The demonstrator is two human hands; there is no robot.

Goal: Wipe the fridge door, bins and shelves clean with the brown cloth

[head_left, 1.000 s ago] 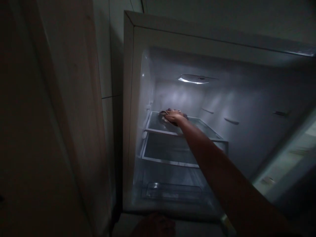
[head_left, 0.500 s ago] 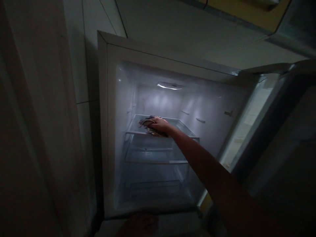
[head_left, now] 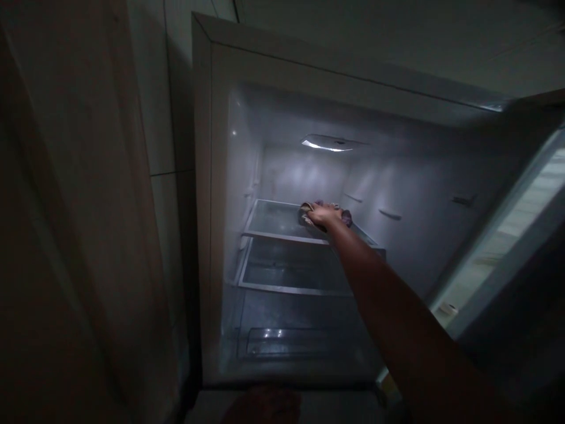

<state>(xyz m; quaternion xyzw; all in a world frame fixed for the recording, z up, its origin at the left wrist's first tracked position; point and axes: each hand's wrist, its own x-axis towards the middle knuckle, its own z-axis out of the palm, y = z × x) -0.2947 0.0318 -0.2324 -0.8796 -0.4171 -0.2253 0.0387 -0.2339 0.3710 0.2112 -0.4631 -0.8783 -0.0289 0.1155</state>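
One patterned cloth [head_left: 304, 215] lies on the right part of the upper shelf [head_left: 276, 220] inside an open fridge [head_left: 203, 235], the right hand [head_left: 324, 215] with its grip clasped over it. Work with the cloth looks under way; how much is done or left cannot be told. Counted: two glass shelves, the lower shelf [head_left: 291, 268] included, one lit lamp [head_left: 329, 143], one clear low panel [head_left: 286, 343]. A dim shape at the bottom may be the left hand [head_left: 265, 406], its grip too dark to tell
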